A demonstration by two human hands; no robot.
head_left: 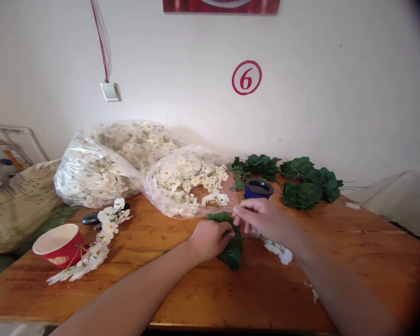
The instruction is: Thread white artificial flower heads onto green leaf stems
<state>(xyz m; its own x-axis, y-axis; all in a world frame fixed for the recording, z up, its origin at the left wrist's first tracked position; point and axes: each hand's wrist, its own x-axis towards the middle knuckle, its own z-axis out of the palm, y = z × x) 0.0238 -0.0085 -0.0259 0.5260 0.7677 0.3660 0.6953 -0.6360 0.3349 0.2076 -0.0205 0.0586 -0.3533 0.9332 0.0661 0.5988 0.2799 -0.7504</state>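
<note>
My left hand (210, 238) is closed around a bunch of green leaves (233, 249) near the middle of the wooden table. Close to its right, my right hand (254, 214) has its thumb and fingers drawn together beside the top of the leaves; what is between the fingertips is too small to make out. A spray of white flowers (282, 252) lies on the table under and beside my right hand, partly hidden by it. Just behind my right hand stands a dark blue pot (259, 188).
Clear plastic bags of white flowers (101, 179) fill the back left. Green leaf bunches (303, 195) lie at the back right. On the left are a red paper cup (61, 247), a white flower stem (107, 233) and a dark tool (90, 218). The wooden table (182, 298) meets the wall behind.
</note>
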